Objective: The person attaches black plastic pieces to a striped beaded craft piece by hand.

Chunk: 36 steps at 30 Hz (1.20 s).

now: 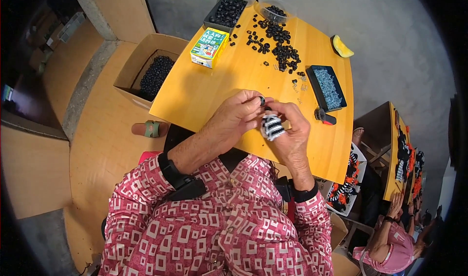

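Observation:
Over the near part of the yellow-topped table [225, 88], my two hands are close together. My left hand [233, 114] is closed, pinching a small black part [262, 101] between thumb and fingertips. Beside it my right hand [295, 129] is closed too, its fingertips almost touching that part. A black-and-white striped knitted cover [273, 128] sits at the thumb side of the right hand, with a dark tip; what this hand pinches is too small to make out. Loose black parts [286, 56] lie scattered farther back on the table.
A black tray [317, 88] holds small silvery pieces; a dark tool with a red end [329, 119] lies below it. At the back stand a yellow-green box [209, 48] and a bin of black parts [226, 11]. A carton [138, 71] sits left; a co-worker [390, 249] sits right.

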Each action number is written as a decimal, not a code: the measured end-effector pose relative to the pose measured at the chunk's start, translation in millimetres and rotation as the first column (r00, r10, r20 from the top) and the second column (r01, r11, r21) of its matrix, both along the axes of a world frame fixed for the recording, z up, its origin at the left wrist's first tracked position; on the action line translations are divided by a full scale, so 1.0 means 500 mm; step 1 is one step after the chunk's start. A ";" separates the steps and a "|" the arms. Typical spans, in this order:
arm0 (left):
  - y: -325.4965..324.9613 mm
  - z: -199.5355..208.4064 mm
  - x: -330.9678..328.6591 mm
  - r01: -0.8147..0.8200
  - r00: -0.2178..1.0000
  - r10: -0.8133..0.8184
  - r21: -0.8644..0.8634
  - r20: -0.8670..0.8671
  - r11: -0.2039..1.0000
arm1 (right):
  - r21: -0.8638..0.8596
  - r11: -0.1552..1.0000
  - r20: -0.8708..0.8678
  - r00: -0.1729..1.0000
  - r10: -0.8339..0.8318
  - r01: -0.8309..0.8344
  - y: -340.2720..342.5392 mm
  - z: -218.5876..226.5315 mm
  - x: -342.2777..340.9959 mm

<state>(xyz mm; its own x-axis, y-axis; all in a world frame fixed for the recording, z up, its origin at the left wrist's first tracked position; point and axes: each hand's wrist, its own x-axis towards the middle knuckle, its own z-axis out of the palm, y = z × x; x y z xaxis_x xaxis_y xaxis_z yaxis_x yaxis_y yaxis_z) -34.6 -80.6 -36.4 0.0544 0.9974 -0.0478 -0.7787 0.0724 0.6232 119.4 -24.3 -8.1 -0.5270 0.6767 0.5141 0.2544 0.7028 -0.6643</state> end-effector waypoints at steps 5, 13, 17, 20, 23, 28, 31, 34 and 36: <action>-0.012 0.005 -0.001 -0.049 0.997 0.042 -0.105 -0.061 0.993 | -0.029 1.000 -0.018 1.000 0.004 -0.005 -0.004 0.011 0.029; -0.022 0.013 -0.005 -0.049 0.996 0.042 -0.101 -0.074 0.994 | -0.134 0.990 -0.132 0.991 0.024 -0.042 -0.011 0.002 0.036; -0.031 0.028 -0.003 -0.041 0.992 0.026 -0.120 -0.120 0.992 | -0.145 0.989 -0.159 0.987 0.004 -0.028 -0.020 0.015 0.047; -0.033 0.026 0.004 -0.040 0.990 0.022 -0.124 -0.141 0.991 | -0.055 0.998 -0.088 0.996 0.009 -0.014 -0.026 0.019 0.047; -0.033 0.025 0.007 -0.021 0.990 0.003 -0.126 -0.143 0.992 | 0.057 0.998 -0.060 0.998 0.011 -0.007 -0.027 0.024 0.038; -0.035 0.019 0.009 -0.006 0.991 -0.008 -0.103 -0.134 0.995 | 0.384 0.923 0.024 0.999 -0.044 0.032 -0.019 0.022 0.033; -0.036 0.019 0.010 -0.009 0.985 -0.009 -0.104 -0.175 0.995 | 0.452 0.892 0.072 0.996 -0.057 0.018 -0.023 0.023 0.035; -0.036 0.015 0.011 0.005 0.984 -0.024 -0.105 -0.178 0.994 | 0.478 0.878 0.120 0.992 -0.026 -0.035 -0.027 0.033 0.044; -0.032 0.011 0.010 0.015 0.984 -0.032 -0.096 -0.173 0.995 | 0.473 0.880 0.126 0.992 -0.027 -0.036 -0.025 0.037 0.044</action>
<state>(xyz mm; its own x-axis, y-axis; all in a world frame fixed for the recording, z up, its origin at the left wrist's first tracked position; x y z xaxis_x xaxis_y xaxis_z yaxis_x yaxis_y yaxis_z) -29.4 -96.8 -31.1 0.0601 0.9865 -0.1522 -0.6560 0.1540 0.7389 141.5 -36.5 10.2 -0.6104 0.3663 0.7023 0.3093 0.9265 -0.2144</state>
